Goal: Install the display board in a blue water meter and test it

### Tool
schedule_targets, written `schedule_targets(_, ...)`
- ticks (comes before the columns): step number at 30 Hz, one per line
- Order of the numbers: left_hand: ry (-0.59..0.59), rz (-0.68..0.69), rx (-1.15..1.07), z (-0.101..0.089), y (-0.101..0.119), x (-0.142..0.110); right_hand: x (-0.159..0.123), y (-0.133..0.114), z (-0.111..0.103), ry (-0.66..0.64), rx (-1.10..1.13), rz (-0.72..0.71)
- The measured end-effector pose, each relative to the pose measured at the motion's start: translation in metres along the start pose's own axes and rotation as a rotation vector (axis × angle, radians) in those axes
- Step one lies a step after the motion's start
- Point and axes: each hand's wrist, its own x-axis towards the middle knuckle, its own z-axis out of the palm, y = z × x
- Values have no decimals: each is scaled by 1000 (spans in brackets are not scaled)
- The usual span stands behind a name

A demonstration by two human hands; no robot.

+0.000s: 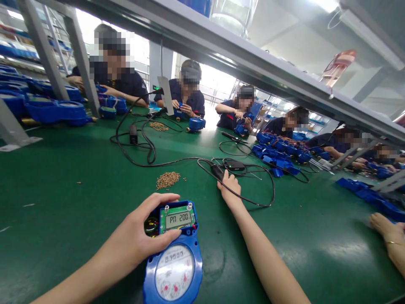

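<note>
My left hand (148, 228) is wrapped round the upper part of a blue water meter (198, 270). Its top compartment is uncovered and shows a green circuit board with a lit display (178, 219) reading "PN 200". Below that sits a round dial face (174, 270) with small red pointers. Farther off on the green table, my right hand (230, 188) is closed round a black corded electric screwdriver (217, 171); its tip is hard to make out among the cables. A pile of small brass-coloured screws (168, 180) lies beyond the meter.
Black cables (152, 158) loop across the table (63, 190). A metal shelf beam (221, 50) crosses overhead. Blue meter bodies stand at left (57, 109), and blue parts (278, 152) are heaped at right. Several co-workers sit opposite; another person's hand (387, 230) rests at far right.
</note>
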Motion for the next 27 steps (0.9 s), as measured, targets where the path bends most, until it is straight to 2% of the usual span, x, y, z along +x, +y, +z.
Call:
schedule_targets(3,-8,17,8,-2,2,0,22,8,-16,-108,177,56)
schedule_targets(7,-14,2,2,-2,3,1,27,3,-45,-196,586,-63)
schedule_targets(9,-13,-10,-13,-2,3,1,27,-14,-57,-164,836,-152)
schedule_targets(12,-15,-26,-43,0,2,1,28,-51,-67,-25,1188,-270)
schedule_targets(15,-19,-50,-69,1,1,1,31,-84,-64,128,1443,-360)
schedule_targets(18,-24,-72,-78,1,2,1,34,-103,-53,220,1588,-431)
schedule_targets(27,10,-83,-92,3,5,1,40,-114,-26,197,1695,-487)
